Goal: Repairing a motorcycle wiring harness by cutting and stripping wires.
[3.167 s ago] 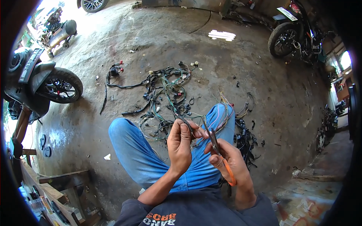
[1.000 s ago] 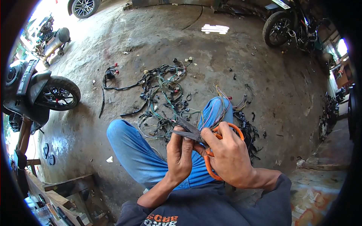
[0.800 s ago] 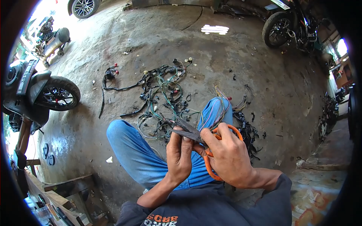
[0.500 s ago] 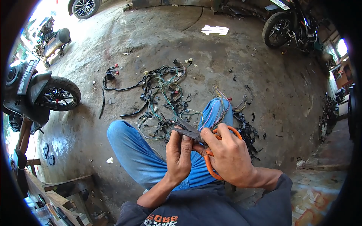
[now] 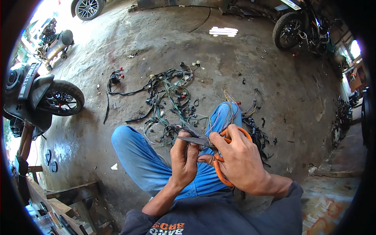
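Observation:
My right hand (image 5: pixel 244 164) grips a pair of scissors (image 5: pixel 197 140) with orange handles, the fingers and thumb in and around the loops. The dark blades point left, slightly apart, over my left fingertips. My left hand (image 5: pixel 184 162) is closed, thumb against fingers, on dark-wrapped wires (image 5: pixel 175 128) beside the blades; the exact spot between blades and fingers is partly hidden. Past my hands a tangled wiring harness (image 5: pixel 182 94) spreads over the floor, with green and black wires and several connectors. Thin coloured wires (image 5: pixel 225 96) lie across my right knee.
Black scraps of stripped wrapping (image 5: pixel 256 137) lie right of my right leg. A motorcycle front wheel (image 5: pixel 60 98) stands at left, another motorcycle (image 5: pixel 290 31) at far right. Flip-flops (image 5: pixel 51 160) and a wooden bench (image 5: pixel 70 192) are at lower left. The concrete floor (image 5: pixel 243 58) is stained.
The scissors have turned slightly, the near blade lying flatter and catching more light. My right fingers and the orange handles have shifted a little; my left hand has barely moved.

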The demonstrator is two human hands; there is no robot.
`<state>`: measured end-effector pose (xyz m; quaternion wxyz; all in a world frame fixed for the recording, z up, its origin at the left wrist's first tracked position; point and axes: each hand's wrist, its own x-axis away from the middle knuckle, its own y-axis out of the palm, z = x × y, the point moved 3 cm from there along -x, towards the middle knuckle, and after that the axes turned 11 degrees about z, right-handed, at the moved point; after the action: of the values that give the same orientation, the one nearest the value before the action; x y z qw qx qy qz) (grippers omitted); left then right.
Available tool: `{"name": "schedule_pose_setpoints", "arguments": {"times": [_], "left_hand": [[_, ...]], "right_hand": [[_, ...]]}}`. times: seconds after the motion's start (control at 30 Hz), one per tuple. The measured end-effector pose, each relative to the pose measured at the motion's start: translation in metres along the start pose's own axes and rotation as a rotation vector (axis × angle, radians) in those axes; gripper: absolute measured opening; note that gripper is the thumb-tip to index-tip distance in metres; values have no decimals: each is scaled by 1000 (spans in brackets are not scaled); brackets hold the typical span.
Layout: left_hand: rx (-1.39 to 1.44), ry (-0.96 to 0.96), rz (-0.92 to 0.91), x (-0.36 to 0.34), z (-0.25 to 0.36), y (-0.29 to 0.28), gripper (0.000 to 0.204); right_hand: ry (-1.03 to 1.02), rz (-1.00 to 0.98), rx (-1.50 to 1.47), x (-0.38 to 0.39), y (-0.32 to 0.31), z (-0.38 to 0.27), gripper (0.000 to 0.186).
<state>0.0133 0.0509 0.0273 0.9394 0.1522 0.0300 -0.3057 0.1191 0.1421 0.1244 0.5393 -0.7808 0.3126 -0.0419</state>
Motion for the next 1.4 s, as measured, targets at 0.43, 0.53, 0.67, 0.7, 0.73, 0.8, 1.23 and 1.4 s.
{"name": "schedule_pose_setpoints", "arguments": {"times": [0.43, 0.53, 0.67, 0.7, 0.73, 0.8, 1.23, 1.4], "left_hand": [[63, -74, -119, -2, 2, -1, 19], [106, -116, -106, 0, 5, -1, 19], [40, -70, -55, -4, 8, 3, 16], [40, -70, -54, -5, 7, 1, 16], [7, -60, -84, -5, 7, 0, 16], [-26, -50, -114, -6, 5, -2, 15], [40, -128, -104, 1, 4, 1, 18], [52, -127, -108, 1, 2, 0, 23]], "right_hand": [[-23, -4, 22, 2, 1, 1, 32], [-51, 14, 37, 1, -1, 0, 31], [-50, 17, 68, 0, -2, -2, 37], [-20, 13, 82, 1, -1, -1, 41], [-19, 12, 82, 1, -1, -1, 41], [-49, 38, 119, 1, -2, 0, 42], [-53, 53, 63, 5, 3, 4, 40], [-81, 41, 27, 3, 5, 7, 38]]}}
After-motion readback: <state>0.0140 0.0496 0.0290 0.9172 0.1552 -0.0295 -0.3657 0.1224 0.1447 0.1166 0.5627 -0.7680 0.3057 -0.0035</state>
